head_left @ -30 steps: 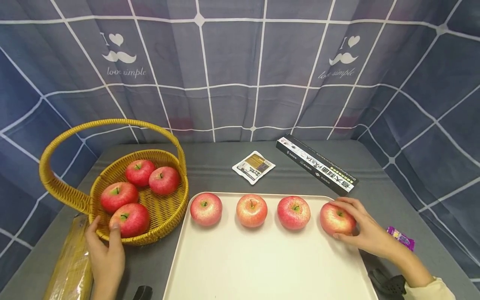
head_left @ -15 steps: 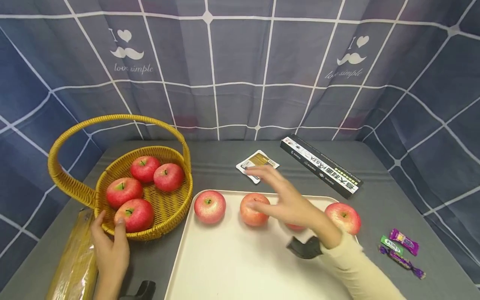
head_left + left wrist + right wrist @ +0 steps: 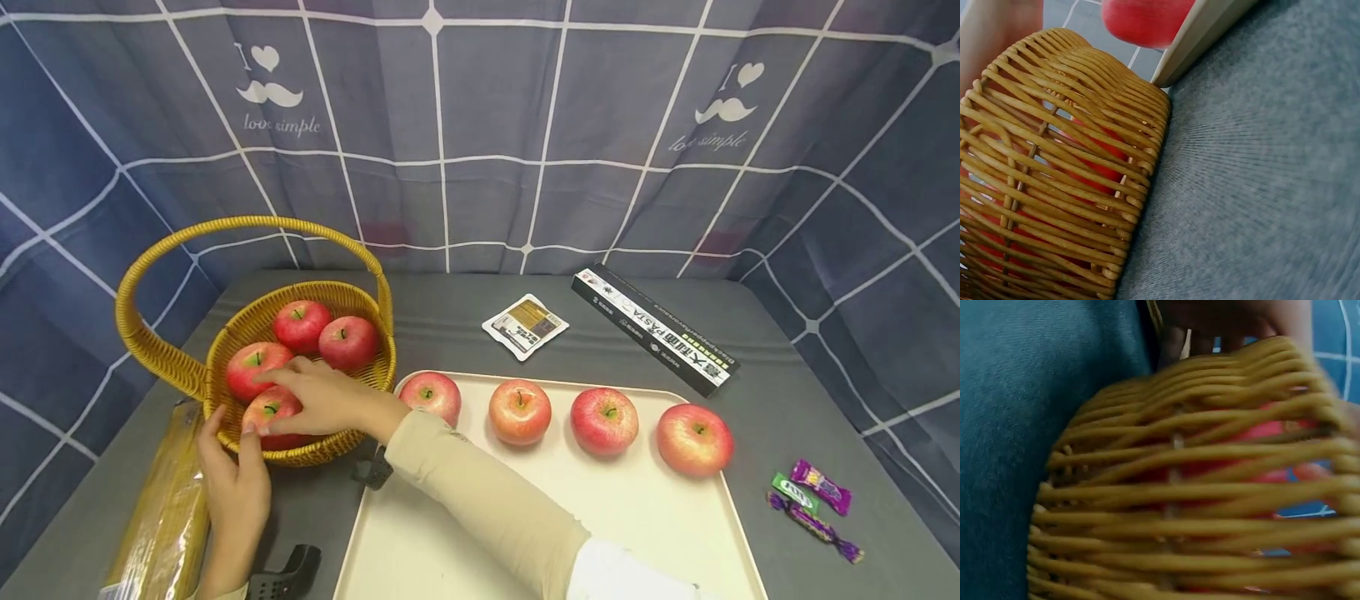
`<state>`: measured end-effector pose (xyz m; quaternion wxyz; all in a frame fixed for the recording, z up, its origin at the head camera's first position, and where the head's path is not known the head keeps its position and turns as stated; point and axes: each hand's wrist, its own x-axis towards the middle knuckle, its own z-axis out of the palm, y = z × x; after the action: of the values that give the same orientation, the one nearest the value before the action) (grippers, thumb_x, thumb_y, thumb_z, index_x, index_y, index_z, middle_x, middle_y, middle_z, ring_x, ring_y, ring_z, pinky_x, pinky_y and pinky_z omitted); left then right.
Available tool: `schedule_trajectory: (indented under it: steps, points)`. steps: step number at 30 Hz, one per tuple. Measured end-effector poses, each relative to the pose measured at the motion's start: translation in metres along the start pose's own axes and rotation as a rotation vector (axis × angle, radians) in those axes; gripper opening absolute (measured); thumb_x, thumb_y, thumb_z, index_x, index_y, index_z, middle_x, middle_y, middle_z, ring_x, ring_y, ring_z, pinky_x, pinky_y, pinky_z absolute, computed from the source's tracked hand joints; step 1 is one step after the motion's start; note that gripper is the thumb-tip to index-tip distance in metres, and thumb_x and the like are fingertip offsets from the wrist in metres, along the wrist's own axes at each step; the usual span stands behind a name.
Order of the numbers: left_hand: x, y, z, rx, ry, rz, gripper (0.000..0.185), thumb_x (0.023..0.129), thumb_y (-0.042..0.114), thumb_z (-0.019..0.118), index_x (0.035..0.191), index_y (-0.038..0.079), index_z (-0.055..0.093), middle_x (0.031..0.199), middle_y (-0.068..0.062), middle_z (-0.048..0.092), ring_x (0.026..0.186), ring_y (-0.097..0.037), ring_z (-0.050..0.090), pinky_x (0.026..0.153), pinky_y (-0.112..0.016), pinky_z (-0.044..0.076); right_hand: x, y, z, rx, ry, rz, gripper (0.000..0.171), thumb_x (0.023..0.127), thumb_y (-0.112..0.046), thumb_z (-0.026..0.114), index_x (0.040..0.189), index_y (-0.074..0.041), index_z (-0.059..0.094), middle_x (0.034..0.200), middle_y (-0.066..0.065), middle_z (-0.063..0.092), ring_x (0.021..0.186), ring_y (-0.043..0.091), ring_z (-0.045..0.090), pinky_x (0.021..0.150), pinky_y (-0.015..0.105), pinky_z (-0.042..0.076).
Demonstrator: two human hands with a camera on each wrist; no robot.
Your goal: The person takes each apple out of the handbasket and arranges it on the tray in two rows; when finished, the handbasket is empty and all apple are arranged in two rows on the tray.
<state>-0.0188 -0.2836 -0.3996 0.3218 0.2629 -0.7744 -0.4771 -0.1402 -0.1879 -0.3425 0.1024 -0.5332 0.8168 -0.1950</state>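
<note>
1. Progress, judged from the layout. Four tray apples (image 3: pixel 604 422) stand in a row along the far edge of the tray (image 3: pixel 675 517); four more are in the basket (image 3: pixel 318 450). By count, the work appears about half complete, with the basket's share left.
2. Right hand (image 3: pixel 322 402). The arm crosses the tray. The grip is curved round the near apple (image 3: pixel 273 407), thumb on one side and fingers on the other; the apple lies inside the basket, at its near wall. How firmly it is held cannot be told.
3. Left hand (image 3: pixel 234 487). The grip is narrow, thumb and fingers holding the basket's near rim.
4. Materials. Basket: round, of glossy yellow strands in coarse, open weave, apples showing red through the gaps; one tall, arched, wrapped handle (image 3: pixel 262 222). Apples: rounded, smooth, red mottled with yellow, short-stemmed. Tray: flat, cream, smooth, with rounded corners and a low lip. Surface (image 3: pixel 450 333): covered in grey, finely textured cloth.
</note>
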Motion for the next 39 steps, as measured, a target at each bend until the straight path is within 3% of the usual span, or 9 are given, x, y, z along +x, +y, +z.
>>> schedule_trajectory:
  steps: [6, 9, 12, 16, 20, 25, 29, 33, 39]
  points:
    - [0.002, 0.001, 0.002, -0.003, 0.031, 0.031, 0.048, 0.094, 0.019, 0.038, 0.138, 0.004, 0.029, 0.141, -0.023, 0.029, 0.135, -0.032, 0.019, 0.112, -0.045, 0.011, 0.010, 0.005, 0.008, 0.062, -0.073, -0.050, 0.066, 0.077, -0.040, 0.067, 0.136, -0.024, 0.041, 0.130, -0.007, 0.048, 0.118, 0.002, 0.043, 0.098, 0.009, 0.030]
    - [0.001, 0.002, 0.003, -0.002, 0.033, 0.041, 0.047, 0.094, 0.020, 0.039, 0.137, 0.004, 0.030, 0.140, -0.023, 0.030, 0.135, -0.032, 0.020, 0.112, -0.044, 0.011, 0.003, 0.006, 0.005, 0.059, 0.042, 0.050, 0.067, 0.072, -0.049, 0.069, 0.132, -0.029, 0.045, 0.125, -0.012, 0.054, 0.113, 0.003, 0.047, 0.094, 0.013, 0.035]
    - [0.000, 0.003, 0.004, -0.001, 0.029, 0.043, 0.047, 0.094, 0.020, 0.039, 0.137, 0.003, 0.030, 0.140, -0.024, 0.030, 0.135, -0.032, 0.020, 0.112, -0.044, 0.011, -0.013, 0.009, -0.006, 0.193, 0.210, 0.150, 0.070, 0.067, -0.056, 0.070, 0.129, -0.035, 0.045, 0.122, -0.015, 0.054, 0.110, 0.003, 0.048, 0.091, 0.019, 0.040]
    - [-0.002, 0.004, 0.005, 0.002, 0.037, 0.037, 0.047, 0.094, 0.021, 0.040, 0.136, 0.003, 0.031, 0.139, -0.024, 0.031, 0.135, -0.033, 0.021, 0.112, -0.043, 0.012, -0.058, 0.014, -0.029, 0.398, 0.318, 0.103, 0.069, 0.066, -0.050, 0.074, 0.128, -0.038, 0.045, 0.123, -0.013, 0.049, 0.110, 0.002, 0.045, 0.088, 0.022, 0.043]
    - [-0.002, 0.004, 0.005, 0.002, 0.044, 0.032, 0.047, 0.094, 0.022, 0.040, 0.137, 0.004, 0.032, 0.139, -0.024, 0.031, 0.134, -0.033, 0.022, 0.112, -0.042, 0.013, -0.117, 0.020, -0.038, 0.389, 0.227, -0.022, 0.068, 0.067, -0.045, 0.076, 0.127, -0.039, 0.045, 0.122, -0.016, 0.048, 0.109, -0.001, 0.042, 0.088, 0.020, 0.042]
    - [-0.001, 0.003, 0.002, 0.011, 0.047, 0.030, 0.047, 0.094, 0.022, 0.040, 0.137, 0.004, 0.032, 0.139, -0.024, 0.031, 0.135, -0.033, 0.021, 0.111, -0.043, 0.013, -0.166, 0.027, -0.019, 0.281, 0.000, -0.210, 0.069, 0.068, -0.046, 0.075, 0.129, -0.036, 0.045, 0.123, -0.020, 0.046, 0.114, -0.008, 0.038, 0.096, 0.014, 0.035]
    - [-0.001, 0.002, -0.001, 0.027, 0.040, 0.011, 0.048, 0.094, 0.022, 0.039, 0.138, 0.006, 0.030, 0.141, -0.023, 0.028, 0.136, -0.032, 0.019, 0.112, -0.044, 0.012, -0.181, 0.029, 0.004, 0.159, -0.136, -0.315, 0.067, 0.074, -0.050, 0.067, 0.133, -0.036, 0.037, 0.128, -0.017, 0.039, 0.116, -0.011, 0.035, 0.097, 0.008, 0.029]
    - [-0.001, 0.001, -0.001, 0.031, 0.037, 0.010, 0.048, 0.094, 0.022, 0.039, 0.139, 0.006, 0.030, 0.142, -0.023, 0.028, 0.136, -0.032, 0.019, 0.111, -0.044, 0.012, -0.189, 0.030, 0.015, 0.095, -0.187, -0.348, 0.070, 0.080, -0.050, 0.061, 0.139, -0.036, 0.026, 0.139, -0.009, 0.028, 0.126, -0.005, 0.030, 0.102, 0.011, 0.025]
    - [-0.001, 0.000, 0.001, 0.038, 0.043, 0.013, 0.048, 0.094, 0.022, 0.038, 0.139, 0.007, 0.029, 0.142, -0.022, 0.028, 0.136, -0.031, 0.019, 0.112, -0.043, 0.011, -0.175, 0.025, -0.016, 0.192, -0.117, -0.281, 0.072, 0.083, -0.044, 0.060, 0.142, -0.027, 0.023, 0.143, -0.007, 0.030, 0.131, -0.001, 0.027, 0.106, 0.015, 0.025]
